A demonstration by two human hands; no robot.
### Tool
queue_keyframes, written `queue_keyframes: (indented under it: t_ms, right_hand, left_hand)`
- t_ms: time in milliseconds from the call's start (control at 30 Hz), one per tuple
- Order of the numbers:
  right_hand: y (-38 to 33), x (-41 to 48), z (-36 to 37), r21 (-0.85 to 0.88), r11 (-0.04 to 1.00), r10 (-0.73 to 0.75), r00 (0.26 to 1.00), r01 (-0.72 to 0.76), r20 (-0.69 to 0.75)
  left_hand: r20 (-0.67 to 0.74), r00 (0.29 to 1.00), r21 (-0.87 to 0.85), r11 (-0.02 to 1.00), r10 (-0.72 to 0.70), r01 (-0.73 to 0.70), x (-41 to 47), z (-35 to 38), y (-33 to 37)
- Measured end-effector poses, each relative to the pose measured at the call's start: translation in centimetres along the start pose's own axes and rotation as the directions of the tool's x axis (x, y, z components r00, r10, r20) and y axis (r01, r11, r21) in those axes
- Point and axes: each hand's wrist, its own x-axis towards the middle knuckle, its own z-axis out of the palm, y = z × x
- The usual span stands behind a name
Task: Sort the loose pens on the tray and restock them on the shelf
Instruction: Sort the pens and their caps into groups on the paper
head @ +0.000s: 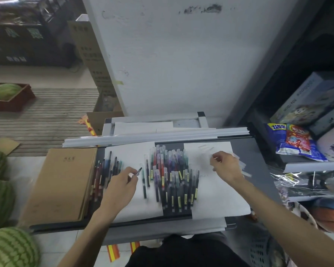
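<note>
Left hand pinches a dark pen between thumb and fingertips, tip pointing toward the far edge, just left of the central heap. Right hand has its fingers curled and appears to pinch something small and pale, probably a clear cap; blur keeps me from being sure.

Between the hands, the mixed pens lie roughly parallel in the middle of the tray, partly on its dark surface and partly on a white sheet. A smaller sorted group lies near the tray's left edge, against a stack of brown notebooks. A few loose caps rest on the second sheet toward the right end. The shelf stands beyond the tray's right edge.

Sorting looks partly done, with most pens unsorted and none restocked. To do this step well, check the pen's colour and type before setting it down. If the cap belongs to it, press it on straight. Lay the pen parallel with its matching group, and lift it over the heap rather than dragging it, since these round barrels would likely roll and mix again.
</note>
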Motion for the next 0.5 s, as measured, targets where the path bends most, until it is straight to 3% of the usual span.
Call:
queue_keyframes:
  t_ms: [67, 200, 333, 500]
  right_hand:
    - [-1.8, -2.3, 0.0, 0.249, 0.968, -0.03, 0.992, 0.0, 0.119]
    - [-5.6, -7.6, -0.9, 0.632, 0.773, -0.189, 0.93, -0.057, 0.315]
    - [-7.5, -10.5, -1.7, 0.735, 0.672, -0.294, 0.877, -0.093, 0.38]
    - [-9.4, -12.4, -2.9, 0.765, 0.644, -0.364, 0.874, -0.014, 0.322]
  left_hand:
    - [0.025, 0.998, -0.043, 0.998, 0.053, -0.052, -1.0, 0.1, 1.4]
    - [0.052, 0.981, -0.182, 0.968, 0.186, -0.174, -3.6, -0.6, 5.3]
    - [0.038, 0.955, -0.22, 0.934, 0.295, -0.28, -5.9, -1.9, 8.6]
    - [-0.021, 0.922, -0.213, 0.9, 0.386, -0.381, -7.7, -3.3, 11.0]
